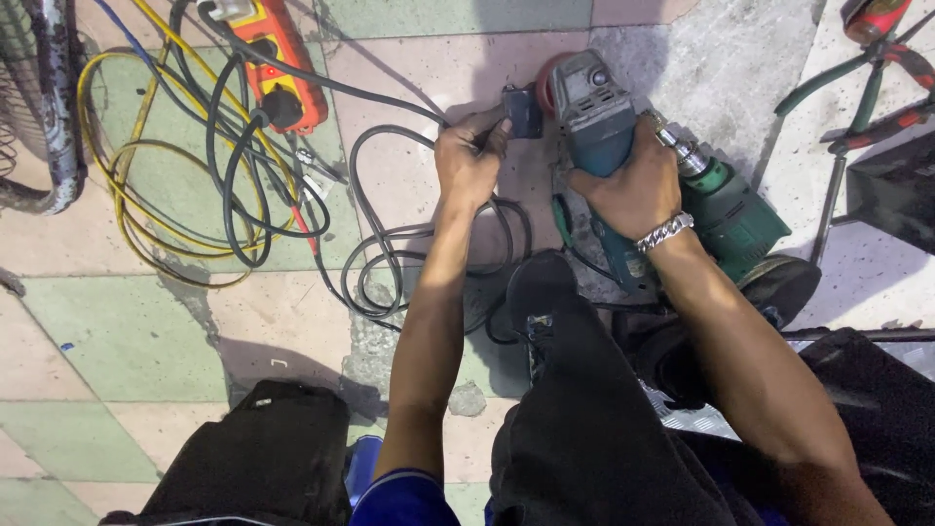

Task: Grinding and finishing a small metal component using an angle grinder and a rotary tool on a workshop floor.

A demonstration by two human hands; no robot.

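At the far left edge of the tiled floor [117, 331] stands part of a fan guard [39, 107]. Just right of it, yellow and black cables [185, 185] lie in loose coils below an orange power strip [278, 68] near the top edge of the floor. Toward the centre, the left hand [467, 161] is closed, its fingertips pinching a small dark block [524, 110] at the end of a black cord [390, 244] that loops on the floor beneath the wrist. The block lies directly ahead of the left fingertips and just beside the red and grey head of the angle grinder [594, 127]; whether the two touch cannot be determined. The grinder lies on the floor with its long axis running from the head, at the top, down toward the person's knees. The right hand [633, 190], with a metal bracelet at the wrist, is wrapped shut over the blue-green body, pinning it down. The left hand is nearer the block; the right hand is nearer the grinder body. A green drill [726, 200] lies just right of the right hand. Pliers with red and green handles [867, 78] lie near the upper right corner.
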